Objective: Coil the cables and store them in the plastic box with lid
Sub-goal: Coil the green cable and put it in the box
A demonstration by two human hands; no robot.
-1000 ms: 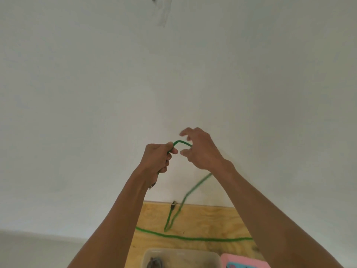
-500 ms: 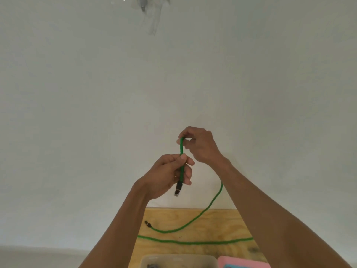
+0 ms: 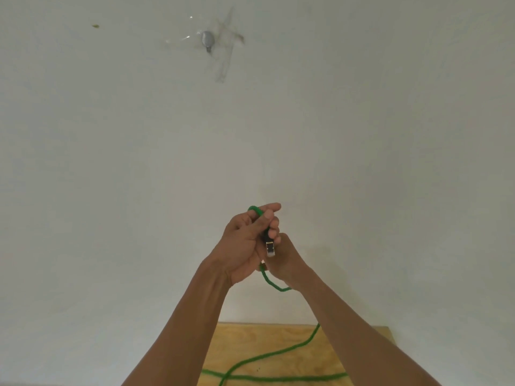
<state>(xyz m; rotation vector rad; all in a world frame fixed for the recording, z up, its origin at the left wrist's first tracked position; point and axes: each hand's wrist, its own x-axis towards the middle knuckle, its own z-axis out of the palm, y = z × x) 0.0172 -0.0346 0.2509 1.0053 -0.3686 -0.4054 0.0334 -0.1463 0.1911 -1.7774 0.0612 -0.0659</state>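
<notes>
Both of my hands are raised in front of the white wall, working one green cable [image 3: 274, 285]. My left hand [image 3: 245, 243] is closed around the cable's end; a short green bend sticks out above its fingers and the black-and-silver plug [image 3: 269, 246] hangs below them. Just under the plug, my right hand [image 3: 287, 259] pinches the cable, which loops down behind my right forearm. The remaining cable trails over the wooden table [image 3: 320, 355] at the bottom. The plastic box is out of view.
A white wall fills most of the view. High on it sits a small metal hook [image 3: 208, 40] under clear tape. Only the far strip of the plywood table shows, against the wall.
The camera has tilted up, so the box and pink object have left the frame. My right hand dropped from above the left hand to below the plug, drawing a loop.
</notes>
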